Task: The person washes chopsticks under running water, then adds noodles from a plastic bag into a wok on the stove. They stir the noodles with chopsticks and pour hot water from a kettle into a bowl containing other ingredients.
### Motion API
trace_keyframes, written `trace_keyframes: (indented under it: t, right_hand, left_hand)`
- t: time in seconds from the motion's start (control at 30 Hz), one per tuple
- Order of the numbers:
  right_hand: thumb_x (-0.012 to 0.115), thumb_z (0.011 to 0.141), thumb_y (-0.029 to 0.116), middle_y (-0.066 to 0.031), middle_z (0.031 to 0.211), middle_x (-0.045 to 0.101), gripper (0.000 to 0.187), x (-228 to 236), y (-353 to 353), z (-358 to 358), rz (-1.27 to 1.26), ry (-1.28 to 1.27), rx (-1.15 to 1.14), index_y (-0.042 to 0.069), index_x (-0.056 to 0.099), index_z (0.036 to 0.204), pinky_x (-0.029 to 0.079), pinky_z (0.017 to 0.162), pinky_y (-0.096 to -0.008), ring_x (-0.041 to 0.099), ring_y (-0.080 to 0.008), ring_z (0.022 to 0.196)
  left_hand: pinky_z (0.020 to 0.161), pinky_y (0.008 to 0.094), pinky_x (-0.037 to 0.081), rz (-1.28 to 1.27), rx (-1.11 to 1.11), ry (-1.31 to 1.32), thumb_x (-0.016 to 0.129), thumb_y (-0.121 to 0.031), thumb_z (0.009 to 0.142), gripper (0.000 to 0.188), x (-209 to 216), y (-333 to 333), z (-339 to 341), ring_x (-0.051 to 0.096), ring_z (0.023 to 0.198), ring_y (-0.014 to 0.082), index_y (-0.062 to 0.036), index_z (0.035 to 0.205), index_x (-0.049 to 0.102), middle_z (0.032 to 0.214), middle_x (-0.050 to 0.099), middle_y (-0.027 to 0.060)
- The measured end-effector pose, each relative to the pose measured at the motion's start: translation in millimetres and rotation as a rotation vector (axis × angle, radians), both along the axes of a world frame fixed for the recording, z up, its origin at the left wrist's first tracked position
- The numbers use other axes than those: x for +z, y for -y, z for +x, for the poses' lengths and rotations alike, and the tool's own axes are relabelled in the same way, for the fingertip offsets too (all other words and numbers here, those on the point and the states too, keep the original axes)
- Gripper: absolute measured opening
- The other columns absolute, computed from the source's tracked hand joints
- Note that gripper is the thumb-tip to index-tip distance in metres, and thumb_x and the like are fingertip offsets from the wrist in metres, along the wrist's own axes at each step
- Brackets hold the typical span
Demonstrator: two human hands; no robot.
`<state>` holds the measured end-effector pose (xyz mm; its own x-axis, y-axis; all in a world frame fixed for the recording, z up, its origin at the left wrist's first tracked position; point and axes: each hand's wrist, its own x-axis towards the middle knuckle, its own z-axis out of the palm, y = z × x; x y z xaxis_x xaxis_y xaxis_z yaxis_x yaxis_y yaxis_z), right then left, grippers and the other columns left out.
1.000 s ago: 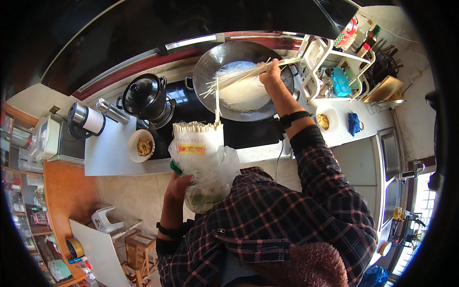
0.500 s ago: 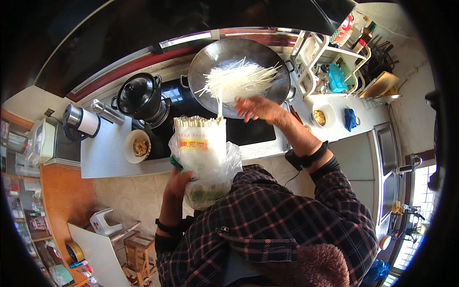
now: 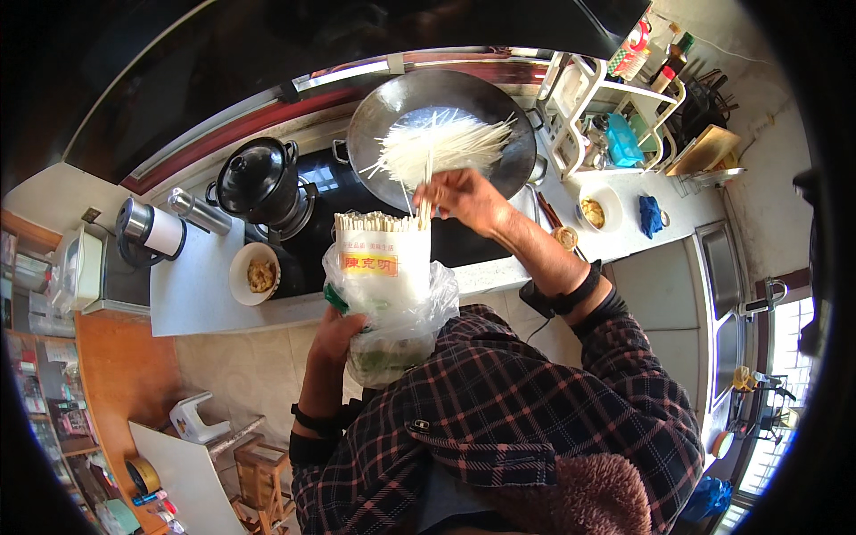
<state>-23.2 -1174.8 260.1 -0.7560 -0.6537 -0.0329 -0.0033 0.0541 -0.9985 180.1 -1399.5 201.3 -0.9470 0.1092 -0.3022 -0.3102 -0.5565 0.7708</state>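
My left hand (image 3: 339,332) is closed round the lower part of a packet of dry noodles (image 3: 383,276), which sits in a crumpled clear plastic bag (image 3: 441,290). Pale noodle ends stick up from the packet's open top. At its right corner my right hand (image 3: 462,198) pinches a few dry noodles (image 3: 426,183) that rise above the rest. Beyond the hands stands a large dark wok (image 3: 374,107) with water in it. A heap of loose noodles (image 3: 446,147) lies across the wok, some sticks jutting out at angles.
A lidded black pot (image 3: 256,183) stands left of the wok on the black hob (image 3: 308,254). Bowls of food (image 3: 241,285) (image 3: 611,194) sit on the counter at both sides. A white rack (image 3: 566,107) holds kitchenware at the right, with a blue cloth (image 3: 651,216) nearby.
My right hand has come from open, beside the wok's near rim, to the packet's top corner and closed on a few noodles. The packet has shifted slightly right.
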Motion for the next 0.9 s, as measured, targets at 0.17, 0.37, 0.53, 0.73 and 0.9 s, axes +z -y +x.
trace_keyframes:
  t: [0.17, 0.37, 0.53, 0.73, 0.9]
  right_hand:
    - [0.044, 0.099, 0.026, -0.0099, 0.070, 0.064, 0.028, -0.9, 1.0, -51.8, -0.113, -0.021, -0.329, 0.000, 0.053, 0.097, 0.040, 0.047, -0.0230, 0.049, -0.0093, 0.051]
    - [0.043, 0.098, 0.026, -0.0117, 0.061, 0.057, 0.031, -31.5, -30.9, -166.2, -0.394, -0.039, -0.773, -0.001, 0.051, 0.085, 0.040, 0.040, -0.0273, 0.051, -0.0167, 0.045]
    - [0.038, 0.096, 0.022, -0.0171, 0.072, 0.061, 0.035, -80.7, -58.9, -212.5, -0.312, 0.055, -1.133, -0.007, 0.053, 0.083, 0.051, 0.045, -0.0338, 0.062, -0.0250, 0.053]
    - [0.049, 0.088, 0.030, -0.0265, 0.079, 0.064, 0.043, -88.1, -62.5, -182.4, 0.745, -0.167, -0.611, -0.012, 0.059, 0.087, 0.054, 0.069, -0.0416, 0.067, -0.0364, 0.074]
    - [0.049, 0.089, 0.040, -0.0222, 0.088, 0.066, 0.043, -42.6, -49.0, -98.1, 0.973, -0.649, -0.540, 0.000, 0.055, 0.103, 0.051, 0.075, -0.0457, 0.064, -0.0395, 0.084]
  left_hand:
    - [0.091, 0.0406, 0.047, -0.187, -0.036, -0.090, 0.058, 0.000, 0.073, 0.063, -12.2, 7.0, 4.9, 0.056, 0.108, 0.0277, 0.0001, 0.133, 0.037, 0.121, 0.055, 0.0148]
    - [0.089, 0.0399, 0.048, -0.420, -0.081, -0.215, 0.057, 0.000, 0.073, 0.063, -16.9, 9.0, 14.6, 0.057, 0.107, 0.0278, 0.0007, 0.132, 0.038, 0.120, 0.055, 0.0147]
    - [0.086, 0.0358, 0.049, -0.500, -0.116, -0.176, 0.056, -0.003, 0.070, 0.061, -6.3, 10.5, 16.5, 0.058, 0.104, 0.0246, 0.0012, 0.129, 0.043, 0.117, 0.057, 0.0132]
    - [0.085, 0.0351, 0.049, -0.491, -0.087, -0.163, 0.056, -0.006, 0.069, 0.059, -0.3, 7.6, 20.5, 0.058, 0.101, 0.0237, 0.0014, 0.127, 0.044, 0.115, 0.058, 0.0125]
    - [0.086, 0.0353, 0.048, -0.040, 0.025, -0.005, 0.054, -0.006, 0.071, 0.059, -1.1, 1.8, 20.5, 0.058, 0.102, 0.0238, 0.0008, 0.129, 0.042, 0.116, 0.057, 0.0130]
